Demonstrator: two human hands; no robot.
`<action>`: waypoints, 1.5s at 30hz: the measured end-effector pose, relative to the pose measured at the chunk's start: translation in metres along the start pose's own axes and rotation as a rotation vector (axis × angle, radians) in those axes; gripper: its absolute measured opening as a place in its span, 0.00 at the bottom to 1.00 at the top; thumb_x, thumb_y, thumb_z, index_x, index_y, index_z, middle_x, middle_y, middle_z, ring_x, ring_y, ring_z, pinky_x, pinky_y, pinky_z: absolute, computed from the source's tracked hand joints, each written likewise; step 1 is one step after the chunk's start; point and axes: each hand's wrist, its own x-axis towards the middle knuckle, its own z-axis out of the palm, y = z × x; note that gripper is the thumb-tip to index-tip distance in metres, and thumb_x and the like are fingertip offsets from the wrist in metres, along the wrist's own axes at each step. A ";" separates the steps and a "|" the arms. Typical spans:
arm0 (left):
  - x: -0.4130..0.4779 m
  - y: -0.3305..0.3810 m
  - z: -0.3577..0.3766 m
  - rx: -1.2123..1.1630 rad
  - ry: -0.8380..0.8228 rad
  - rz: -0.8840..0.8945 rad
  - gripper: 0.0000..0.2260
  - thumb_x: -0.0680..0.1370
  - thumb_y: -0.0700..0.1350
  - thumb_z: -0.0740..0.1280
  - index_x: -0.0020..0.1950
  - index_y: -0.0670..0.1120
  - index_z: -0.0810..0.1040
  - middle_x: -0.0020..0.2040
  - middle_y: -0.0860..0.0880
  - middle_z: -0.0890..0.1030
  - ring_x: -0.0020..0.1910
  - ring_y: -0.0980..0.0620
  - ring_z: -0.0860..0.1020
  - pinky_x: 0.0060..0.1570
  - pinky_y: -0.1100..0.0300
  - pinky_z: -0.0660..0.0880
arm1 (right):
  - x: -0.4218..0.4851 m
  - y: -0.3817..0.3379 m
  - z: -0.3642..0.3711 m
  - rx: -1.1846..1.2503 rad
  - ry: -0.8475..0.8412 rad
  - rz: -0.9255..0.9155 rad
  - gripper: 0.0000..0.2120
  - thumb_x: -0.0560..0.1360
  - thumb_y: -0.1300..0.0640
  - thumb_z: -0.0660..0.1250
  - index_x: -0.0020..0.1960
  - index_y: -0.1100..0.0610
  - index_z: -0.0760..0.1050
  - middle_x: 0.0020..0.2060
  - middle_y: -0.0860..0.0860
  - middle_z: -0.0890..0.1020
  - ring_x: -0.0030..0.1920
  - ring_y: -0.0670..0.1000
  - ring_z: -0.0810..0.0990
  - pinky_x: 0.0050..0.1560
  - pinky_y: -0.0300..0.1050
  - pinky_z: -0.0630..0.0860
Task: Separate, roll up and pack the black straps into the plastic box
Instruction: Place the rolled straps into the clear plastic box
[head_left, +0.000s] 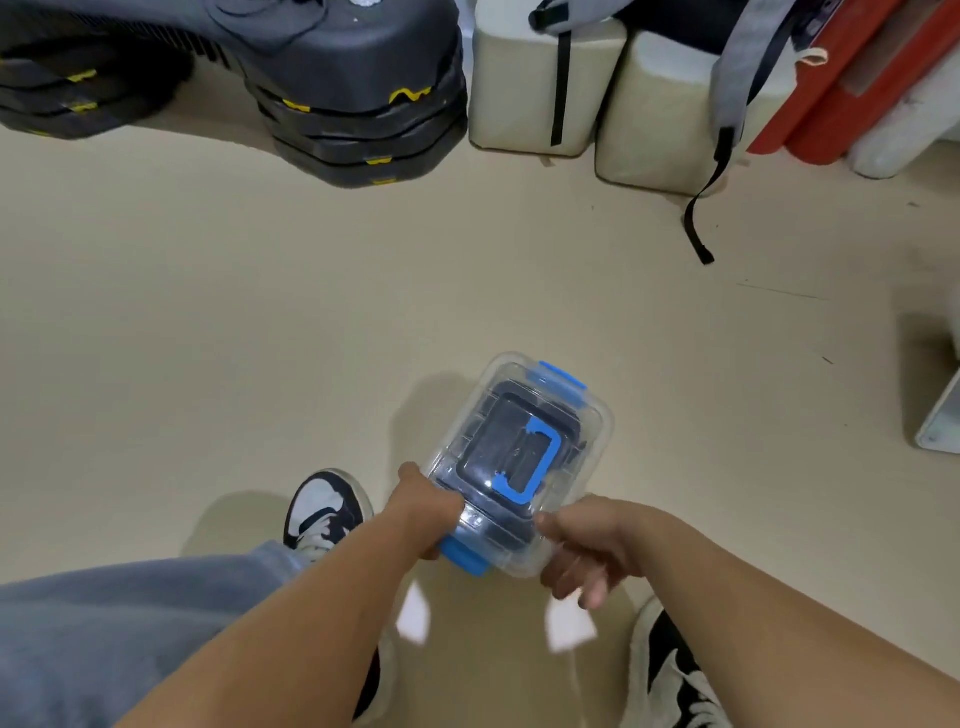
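Gripping the near end of the plastic box (519, 400), the left hand (426, 514) curls round its left corner beside the near blue latch (465, 558). The right hand (587, 545) holds the right corner, thumb against the side, fingers curled below and slightly blurred. Lid is on, and the far blue latch (563, 384) lies flat. The blue handle (540, 462) lies folded on the lid. Black straps (493, 447) show through the clear lid, inside the box. The box sits over the beige floor (311, 312), near its lower edge, between the left shoe (324, 512) and right shoe (675, 670); contact with the floor cannot be told. Stacked black bases (363, 119) stand at the floor's far edge.
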 end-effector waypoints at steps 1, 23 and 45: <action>0.003 -0.002 -0.003 0.052 -0.003 0.053 0.28 0.81 0.41 0.66 0.78 0.47 0.59 0.55 0.41 0.77 0.45 0.45 0.79 0.33 0.55 0.79 | -0.002 0.006 0.001 -0.077 -0.061 0.063 0.31 0.84 0.35 0.57 0.70 0.62 0.74 0.40 0.53 0.88 0.36 0.53 0.87 0.40 0.49 0.81; 0.016 0.017 -0.001 0.125 0.015 -0.031 0.26 0.86 0.64 0.55 0.52 0.40 0.73 0.44 0.40 0.84 0.38 0.44 0.83 0.40 0.51 0.83 | 0.021 -0.022 -0.070 0.445 0.749 -0.370 0.22 0.81 0.49 0.71 0.70 0.54 0.71 0.54 0.50 0.76 0.51 0.54 0.77 0.53 0.48 0.72; -0.011 0.078 0.057 -0.094 -0.032 0.256 0.04 0.76 0.40 0.66 0.48 0.46 0.80 0.35 0.47 0.79 0.30 0.47 0.74 0.35 0.57 0.73 | 0.015 0.008 -0.039 0.908 0.084 -0.211 0.21 0.84 0.44 0.66 0.58 0.63 0.74 0.48 0.62 0.87 0.42 0.61 0.88 0.43 0.57 0.86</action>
